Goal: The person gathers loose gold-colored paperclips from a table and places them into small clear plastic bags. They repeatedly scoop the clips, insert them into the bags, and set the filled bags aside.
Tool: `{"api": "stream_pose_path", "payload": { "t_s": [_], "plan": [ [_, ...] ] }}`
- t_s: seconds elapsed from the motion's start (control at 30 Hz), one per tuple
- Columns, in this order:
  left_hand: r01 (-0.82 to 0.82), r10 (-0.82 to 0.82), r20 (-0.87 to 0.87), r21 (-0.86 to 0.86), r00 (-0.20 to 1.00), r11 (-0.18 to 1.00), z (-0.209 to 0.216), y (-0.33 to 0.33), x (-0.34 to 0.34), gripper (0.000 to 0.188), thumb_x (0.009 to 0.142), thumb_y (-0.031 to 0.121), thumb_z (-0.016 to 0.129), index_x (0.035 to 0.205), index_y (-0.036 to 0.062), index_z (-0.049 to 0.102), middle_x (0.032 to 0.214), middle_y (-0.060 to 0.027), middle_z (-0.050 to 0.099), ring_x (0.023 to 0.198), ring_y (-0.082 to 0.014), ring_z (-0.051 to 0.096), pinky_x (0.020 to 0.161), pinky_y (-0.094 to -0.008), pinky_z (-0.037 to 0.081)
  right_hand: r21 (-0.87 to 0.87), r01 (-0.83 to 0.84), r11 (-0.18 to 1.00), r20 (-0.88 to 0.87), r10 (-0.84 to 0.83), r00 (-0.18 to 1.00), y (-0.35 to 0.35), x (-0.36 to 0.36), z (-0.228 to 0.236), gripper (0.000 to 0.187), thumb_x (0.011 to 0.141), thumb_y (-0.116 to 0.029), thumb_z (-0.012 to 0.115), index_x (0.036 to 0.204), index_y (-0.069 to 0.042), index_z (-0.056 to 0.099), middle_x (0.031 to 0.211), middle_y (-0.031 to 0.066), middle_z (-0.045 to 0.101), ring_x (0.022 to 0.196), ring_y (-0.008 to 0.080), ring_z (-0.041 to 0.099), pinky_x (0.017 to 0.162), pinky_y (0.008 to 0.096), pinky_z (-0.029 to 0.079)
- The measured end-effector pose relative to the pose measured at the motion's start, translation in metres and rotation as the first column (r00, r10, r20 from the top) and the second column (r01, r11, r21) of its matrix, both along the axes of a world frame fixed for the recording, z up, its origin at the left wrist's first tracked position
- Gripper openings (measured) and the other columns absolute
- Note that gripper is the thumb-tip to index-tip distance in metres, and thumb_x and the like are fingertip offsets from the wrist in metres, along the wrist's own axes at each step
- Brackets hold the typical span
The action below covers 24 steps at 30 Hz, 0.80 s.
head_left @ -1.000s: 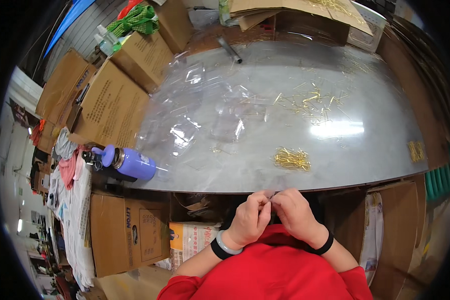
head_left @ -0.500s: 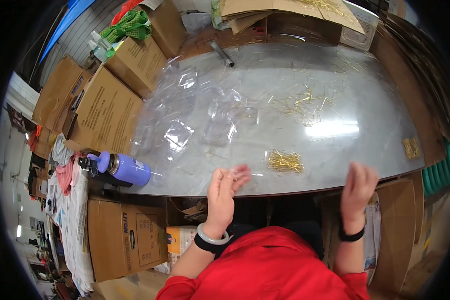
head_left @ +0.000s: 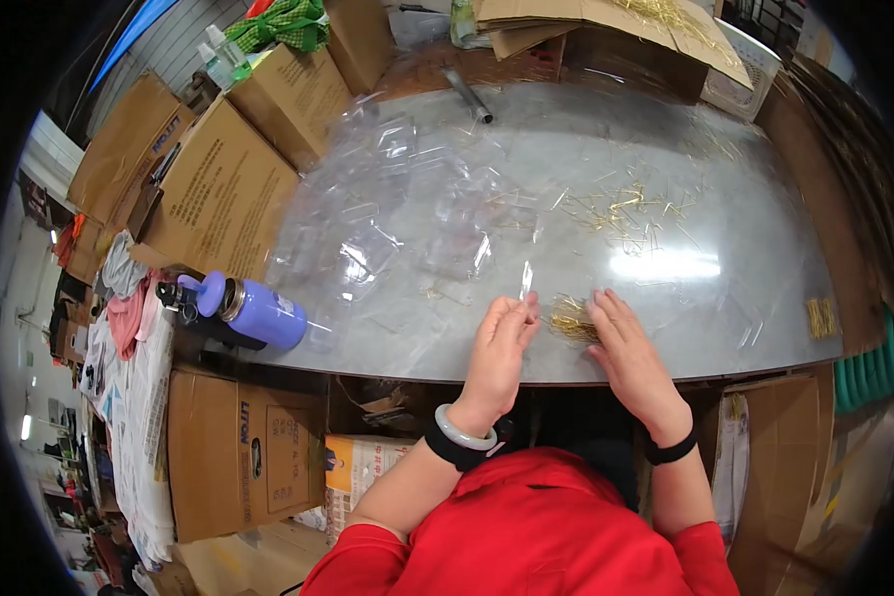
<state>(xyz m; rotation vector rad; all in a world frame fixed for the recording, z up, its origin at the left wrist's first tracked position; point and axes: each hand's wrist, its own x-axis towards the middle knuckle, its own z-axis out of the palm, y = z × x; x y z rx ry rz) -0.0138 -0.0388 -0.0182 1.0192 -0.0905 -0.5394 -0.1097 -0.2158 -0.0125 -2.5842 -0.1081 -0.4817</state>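
Observation:
Near the table's front edge, my left hand (head_left: 500, 348) is closed, thumb against fingers, on a clear plastic piece (head_left: 526, 281) that shows mostly as a bright glint. Right beside it lies a small pile of gold bent wires (head_left: 568, 320). My right hand (head_left: 628, 350) rests against the pile's right side, fingers stretched out and covering part of it. Farther back, more gold wires are strewn loosely (head_left: 626, 207). Several clear plastic packages (head_left: 368, 248) spread over the table's left half.
A purple bottle (head_left: 268, 315) stands tilted in view at the left front edge. Cardboard boxes (head_left: 223, 189) line the left side. A dark tube (head_left: 467, 95) lies at the back. Another gold wire bundle (head_left: 821, 318) sits at the right edge of the grey table (head_left: 745, 199).
My right hand has come left and forward, from above the front edge onto the wire pile. My left hand has moved right, closer to the pile. The view has shifted slightly.

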Motion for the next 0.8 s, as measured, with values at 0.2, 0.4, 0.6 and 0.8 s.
{"api": "stream_pose_path", "payload": {
  "t_s": [0.2,0.4,0.6,0.8],
  "plan": [
    [0.002,-0.01,-0.12,-0.067,0.993,0.998,0.007,0.007,-0.011,0.016,0.104,0.013,0.049,0.093,0.0024,0.053,0.133,-0.0228,0.055,0.127,-0.0325,0.056,0.111,-0.0466,0.045,-0.063,-0.044,0.997,0.001,0.044,0.999,0.0,0.003,-0.006,0.04,0.09,0.002,0.059,0.13,0.0,0.055,0.135,0.0153,0.056,0.13,0.0357,0.052,0.113,0.0477,0.04],
    [0.052,-0.047,-0.105,0.044,0.993,0.998,-0.001,0.067,-0.029,0.013,0.096,0.001,0.056,0.086,0.0016,0.05,0.123,-0.0259,0.06,0.11,-0.0339,0.066,0.092,-0.0459,0.059,-0.054,-0.036,0.998,0.029,0.037,0.999,0.004,0.002,-0.009,0.04,0.087,0.006,0.057,0.126,0.002,0.057,0.126,0.0163,0.058,0.126,0.037,0.054,0.11,0.0453,0.044],
    [0.44,-0.343,-0.303,0.36,0.889,0.823,-0.019,0.105,-0.059,0.044,0.088,-0.007,0.059,0.123,0.0035,0.033,0.099,-0.0124,0.054,0.091,-0.0276,0.07,0.079,-0.0399,0.063,-0.032,0.078,0.996,0.103,-0.074,0.992,0.025,0.003,-0.007,0.037,0.084,0.011,0.056,0.12,0.003,0.058,0.12,0.0174,0.059,0.119,0.0383,0.058,0.103,0.0452,0.049],
    [0.441,-0.295,-0.43,0.293,0.853,0.848,-0.027,0.09,-0.058,0.05,0.098,0.002,0.052,0.143,0.0048,0.029,0.115,-0.0163,0.047,0.106,-0.0293,0.063,0.087,-0.0456,0.062,0.03,0.18,0.983,0.103,-0.182,0.978,0.038,0.008,-0.015,0.039,0.082,0.012,0.055,0.12,0.003,0.058,0.121,0.018,0.059,0.119,0.0399,0.058,0.101,0.0456,0.049]
  ]
}}
